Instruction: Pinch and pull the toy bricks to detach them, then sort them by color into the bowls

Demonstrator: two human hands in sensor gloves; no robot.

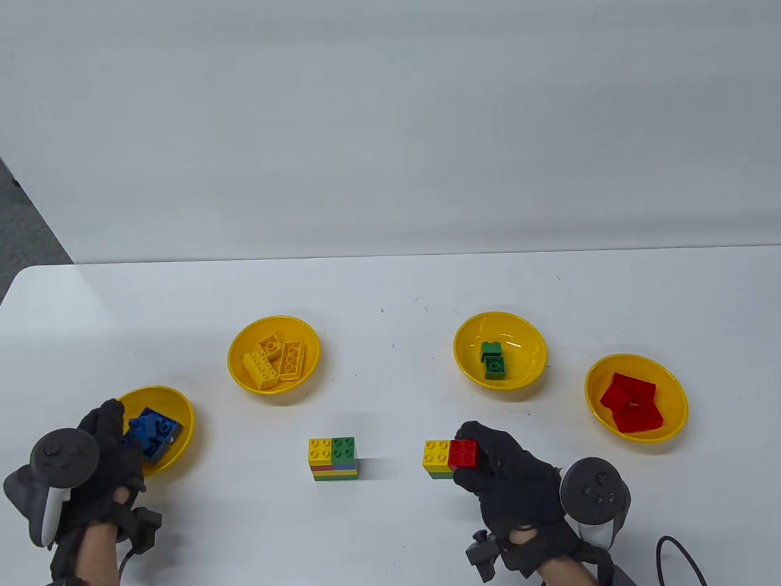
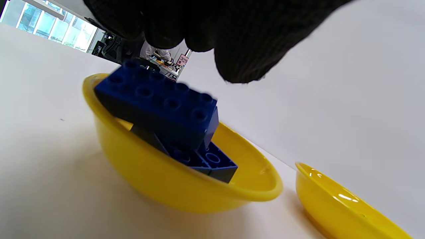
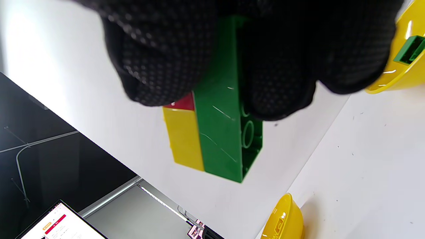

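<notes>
A: Nearest us, right hand (image 1: 502,476) grasps a brick cluster (image 1: 451,459), red and yellow over green, held off the table (image 1: 401,532).

B: Left hand (image 1: 106,448) released, fingers over the blue bricks (image 1: 152,433) in their bowl (image 1: 180,444). Second stack (image 1: 333,458) stands between.

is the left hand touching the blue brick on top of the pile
Apart. Left wrist view shows the left hand's fingertips above the blue brick, background visible between them.

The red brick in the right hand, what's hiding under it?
Under the red brick sits a green brick, with a yellow brick beside the red one. The right hand covers the rest of that clump.
</notes>
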